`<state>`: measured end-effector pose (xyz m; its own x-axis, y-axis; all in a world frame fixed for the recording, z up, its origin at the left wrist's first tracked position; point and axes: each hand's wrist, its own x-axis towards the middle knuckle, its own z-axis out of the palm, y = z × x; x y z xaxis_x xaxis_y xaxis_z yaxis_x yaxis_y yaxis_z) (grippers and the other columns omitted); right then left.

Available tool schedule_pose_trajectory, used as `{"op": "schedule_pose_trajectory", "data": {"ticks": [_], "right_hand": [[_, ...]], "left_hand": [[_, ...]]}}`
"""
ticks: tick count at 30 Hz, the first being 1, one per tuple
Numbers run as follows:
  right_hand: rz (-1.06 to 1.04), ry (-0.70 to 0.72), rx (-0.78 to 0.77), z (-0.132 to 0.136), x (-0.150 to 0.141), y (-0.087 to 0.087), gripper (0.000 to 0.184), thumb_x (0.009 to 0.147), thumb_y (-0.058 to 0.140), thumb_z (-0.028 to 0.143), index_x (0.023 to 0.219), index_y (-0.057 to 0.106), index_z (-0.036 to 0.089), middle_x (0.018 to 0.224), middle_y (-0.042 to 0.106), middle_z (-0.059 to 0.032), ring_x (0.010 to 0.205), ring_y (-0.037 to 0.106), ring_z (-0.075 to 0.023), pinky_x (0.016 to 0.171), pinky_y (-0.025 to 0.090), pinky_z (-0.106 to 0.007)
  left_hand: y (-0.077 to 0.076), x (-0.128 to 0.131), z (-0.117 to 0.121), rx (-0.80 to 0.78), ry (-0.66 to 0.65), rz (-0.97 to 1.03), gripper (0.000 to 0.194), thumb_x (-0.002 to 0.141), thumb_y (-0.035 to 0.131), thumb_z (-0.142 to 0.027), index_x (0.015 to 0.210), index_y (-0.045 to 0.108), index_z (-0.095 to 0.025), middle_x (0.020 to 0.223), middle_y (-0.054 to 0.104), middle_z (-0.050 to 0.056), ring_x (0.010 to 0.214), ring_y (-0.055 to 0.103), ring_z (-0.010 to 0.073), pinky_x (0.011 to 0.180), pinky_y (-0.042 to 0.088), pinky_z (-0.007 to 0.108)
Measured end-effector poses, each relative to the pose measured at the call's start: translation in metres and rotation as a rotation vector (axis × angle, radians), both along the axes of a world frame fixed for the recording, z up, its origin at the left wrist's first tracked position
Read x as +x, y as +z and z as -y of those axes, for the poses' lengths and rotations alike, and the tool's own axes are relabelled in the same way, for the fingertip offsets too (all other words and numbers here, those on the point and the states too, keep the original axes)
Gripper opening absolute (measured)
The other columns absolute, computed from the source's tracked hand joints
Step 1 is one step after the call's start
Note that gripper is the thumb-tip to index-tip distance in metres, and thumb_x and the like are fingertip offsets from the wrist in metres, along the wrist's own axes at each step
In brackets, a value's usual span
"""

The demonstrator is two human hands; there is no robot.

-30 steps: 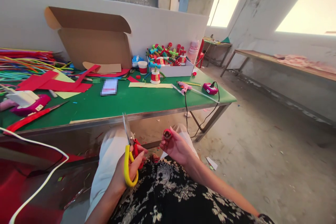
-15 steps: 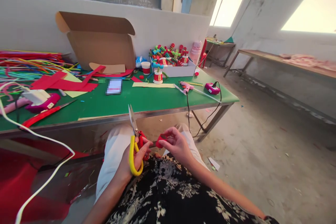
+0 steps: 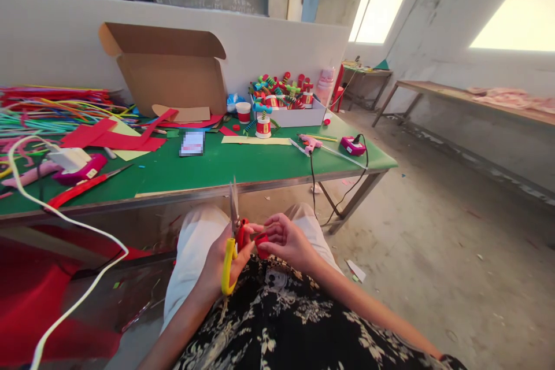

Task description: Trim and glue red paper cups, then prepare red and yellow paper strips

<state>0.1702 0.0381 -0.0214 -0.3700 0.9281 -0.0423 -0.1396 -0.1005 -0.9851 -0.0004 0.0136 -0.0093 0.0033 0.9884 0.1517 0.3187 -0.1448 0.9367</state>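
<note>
My left hand [image 3: 225, 257] is wrapped round the yellow and red handles of a pair of scissors [image 3: 232, 231], whose blades point up in front of the table edge. Close beside it, my right hand [image 3: 289, 240] pinches a small red rolled piece [image 3: 261, 241] between thumb and fingers. The red piece sits just right of the scissors' pivot, almost touching it. Both hands hover over my lap, above white trousers and a black flowered top.
A green table [image 3: 208, 167] stands ahead with red paper strips [image 3: 104, 136], coloured pipe cleaners [image 3: 47, 107], an open cardboard box [image 3: 169, 72], a white tray of finished figures [image 3: 288, 104], a pink glue gun [image 3: 307, 143] and its cord. A white cable [image 3: 65, 219] hangs at left. Bare concrete floor lies right.
My two hands have come together: the right hand lowered the red piece from palm-up beside the scissors to the pivot, and the scissors shifted right. The view panned slightly left.
</note>
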Motion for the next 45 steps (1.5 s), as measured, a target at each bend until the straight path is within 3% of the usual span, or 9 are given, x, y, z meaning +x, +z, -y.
{"op": "schedule_pose_trajectory", "data": {"ticks": [8,13,16,20,25,29,33,37,45], "right_hand": [[0.017,-0.034,0.040,0.002,-0.002,0.007,0.031,0.070,0.083,0.034,0.086,0.059,0.024,0.078,0.069,0.0031,0.071,0.064,-0.0133,0.071,0.051,-0.028],[-0.151,-0.176,-0.049,0.002,-0.003,0.013,0.035,0.064,0.088,0.039,0.088,0.067,0.023,0.094,0.072,-0.0009,0.088,0.066,-0.0162,0.083,0.052,-0.029],[-0.251,-0.304,-0.194,0.002,-0.001,0.011,0.035,0.069,0.083,0.049,0.078,0.068,0.019,0.080,0.068,-0.0002,0.069,0.061,-0.0112,0.068,0.050,-0.024],[-0.313,-0.220,-0.394,0.005,0.000,0.008,0.042,0.060,0.089,0.049,0.073,0.069,0.015,0.065,0.061,0.0031,0.051,0.048,-0.0045,0.051,0.041,-0.019],[-0.295,-0.086,-0.509,0.011,-0.004,0.007,0.039,0.064,0.087,0.047,0.071,0.065,0.015,0.054,0.053,0.0067,0.046,0.040,-0.0037,0.046,0.034,-0.018],[-0.287,-0.151,-0.497,0.007,-0.002,0.005,0.038,0.062,0.088,0.045,0.076,0.070,0.015,0.049,0.046,0.0087,0.047,0.035,-0.0043,0.046,0.031,-0.018],[-0.328,-0.355,-0.401,-0.001,0.006,0.005,0.034,0.061,0.089,0.046,0.070,0.071,0.018,0.050,0.043,0.0075,0.049,0.032,-0.0061,0.047,0.030,-0.020],[-0.372,-0.496,-0.309,-0.007,0.012,0.006,0.024,0.069,0.085,0.041,0.069,0.071,0.022,0.054,0.047,0.0044,0.051,0.031,-0.0092,0.048,0.030,-0.023],[-0.459,-0.537,-0.355,-0.005,0.009,0.008,0.022,0.073,0.083,0.034,0.067,0.066,0.022,0.054,0.045,0.0037,0.052,0.031,-0.0103,0.051,0.030,-0.026]], "left_hand": [[-0.014,-0.001,0.001,-0.130,-0.112,0.081,0.028,0.078,0.067,-0.041,0.094,0.054,-0.022,0.089,0.067,0.001,0.073,0.062,0.0152,0.075,0.053,0.028],[-0.021,-0.002,0.003,-0.071,-0.041,0.083,0.027,0.080,0.065,-0.041,0.095,0.053,-0.022,0.090,0.066,0.001,0.074,0.062,0.0147,0.071,0.051,0.025],[-0.023,-0.004,0.002,-0.027,0.056,0.062,0.027,0.081,0.064,-0.041,0.098,0.053,-0.022,0.094,0.067,0.001,0.076,0.063,0.0151,0.073,0.051,0.026],[-0.026,-0.007,0.000,-0.001,0.098,0.003,0.029,0.079,0.064,-0.041,0.099,0.054,-0.023,0.092,0.068,0.002,0.081,0.065,0.0172,0.076,0.051,0.027],[-0.025,-0.003,0.001,-0.014,0.030,-0.043,0.030,0.077,0.064,-0.040,0.100,0.056,-0.023,0.086,0.068,0.000,0.078,0.064,0.0177,0.074,0.051,0.026],[-0.017,-0.001,0.003,-0.016,-0.027,-0.107,0.023,0.083,0.058,-0.041,0.096,0.056,-0.023,0.083,0.067,0.000,0.074,0.062,0.0167,0.069,0.050,0.026],[-0.013,-0.009,0.007,-0.016,-0.119,-0.276,0.021,0.091,0.044,-0.041,0.085,0.053,-0.023,0.079,0.065,0.002,0.068,0.061,0.0171,0.065,0.047,0.027],[-0.018,-0.016,0.013,-0.063,-0.206,-0.532,0.013,0.089,0.043,-0.032,0.083,0.052,-0.024,0.077,0.065,0.003,0.070,0.062,0.0190,0.066,0.044,0.028],[-0.005,-0.009,0.020,-0.174,-0.288,-0.856,0.023,0.094,0.034,-0.029,0.105,0.053,-0.021,0.089,0.070,0.012,0.088,0.069,0.0298,0.073,0.045,0.035]]}}
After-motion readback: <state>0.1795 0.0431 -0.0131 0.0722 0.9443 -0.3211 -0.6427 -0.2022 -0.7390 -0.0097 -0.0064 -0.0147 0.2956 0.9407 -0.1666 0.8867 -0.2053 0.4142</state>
